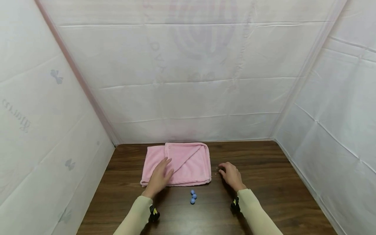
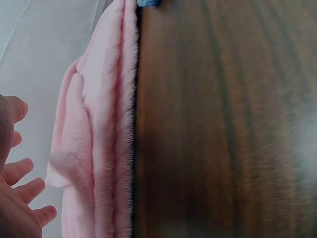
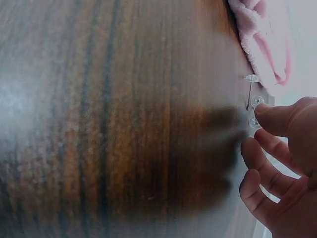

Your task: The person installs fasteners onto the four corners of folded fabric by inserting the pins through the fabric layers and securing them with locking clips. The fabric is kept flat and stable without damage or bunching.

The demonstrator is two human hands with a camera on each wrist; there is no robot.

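A folded pink towel (image 1: 188,163) lies on the wooden table, one corner turned into a diagonal fold. My left hand (image 1: 159,176) is spread over its left part, fingers loosely extended and holding nothing; the left wrist view shows the fingers (image 2: 30,189) beside the fluffy pink edge. To the towel's right, my right hand (image 1: 231,175) is low at the table. Its thumb and index finger pinch a small clear push pin (image 3: 254,122). Right by the thumb tip is a second clear pin (image 3: 257,101), and beyond it a third clear pin (image 3: 251,78) with its metal point showing.
Three small blue balls (image 1: 193,196) sit close together on the table (image 1: 176,215), in front of the towel and between the forearms. White sheet walls (image 1: 194,98) enclose the table at the back and both sides.
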